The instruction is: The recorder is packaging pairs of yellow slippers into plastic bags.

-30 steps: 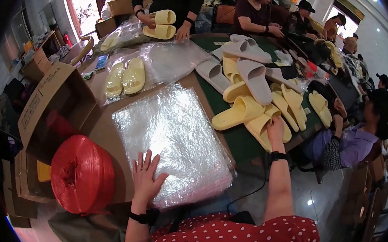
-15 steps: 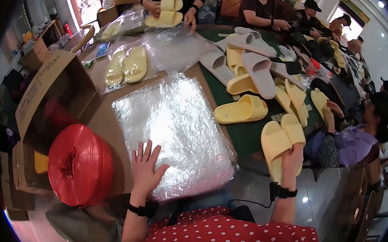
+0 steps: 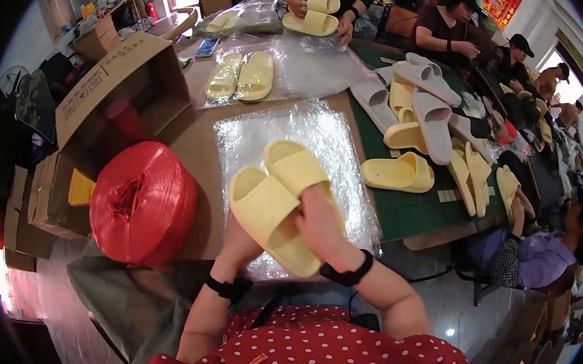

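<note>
Crowded and busy, the workroom stretches away to the far end, where other people sit along a long green-topped surface (image 3: 413,213) strewn with yellow and grey slippers; nearer me lies a stack of clear plastic bags (image 3: 296,134) on brown board, with a big red spool of twine (image 3: 143,202) to the left and an open cardboard box (image 3: 116,87) beyond it. I have the pair of yellow slippers (image 3: 283,202) up above the near part of the bags, soles together side by side; my right hand (image 3: 322,226) wraps over the near slipper from the right, its fingers curled shut on the edge, while my left hand (image 3: 241,243) props the pair from below, mostly hidden, so I cannot tell how tightly its fingers close. As I judge it, the step is squaring up the pair over the bags; to do it well I would keep the heels and toes level, press the two slippers flat against each other so they do not splay, hold them low over the top bag, and keep clear of the spool; a second bagged yellow pair (image 3: 242,77) lies well beyond, toward the far left.
</note>
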Available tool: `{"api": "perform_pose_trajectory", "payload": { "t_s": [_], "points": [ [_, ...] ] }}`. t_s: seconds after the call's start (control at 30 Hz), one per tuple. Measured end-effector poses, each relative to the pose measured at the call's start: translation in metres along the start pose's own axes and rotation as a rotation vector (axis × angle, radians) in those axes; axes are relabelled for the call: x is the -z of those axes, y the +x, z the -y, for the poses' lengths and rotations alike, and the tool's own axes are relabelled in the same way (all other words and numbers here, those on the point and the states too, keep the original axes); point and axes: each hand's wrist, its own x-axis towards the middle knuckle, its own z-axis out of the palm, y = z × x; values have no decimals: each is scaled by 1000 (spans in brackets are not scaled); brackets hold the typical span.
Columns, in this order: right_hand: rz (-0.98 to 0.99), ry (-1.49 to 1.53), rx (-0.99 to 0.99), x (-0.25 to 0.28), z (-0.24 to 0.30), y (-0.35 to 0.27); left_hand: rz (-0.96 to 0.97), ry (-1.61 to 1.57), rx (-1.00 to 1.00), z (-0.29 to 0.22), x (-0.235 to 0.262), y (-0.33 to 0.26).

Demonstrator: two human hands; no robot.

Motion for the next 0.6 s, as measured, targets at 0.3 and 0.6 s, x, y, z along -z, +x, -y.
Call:
{"api": "perform_pose_trajectory", "payload": {
  "t_s": [0.3, 0.6],
  "points": [
    [192, -289, -40, -19, -39, 10, 74, 557, -149, 52, 2, -9],
    [-148, -423, -299, 44, -106, -5, 125, 692, -194, 53, 0, -10]
  ]
}}
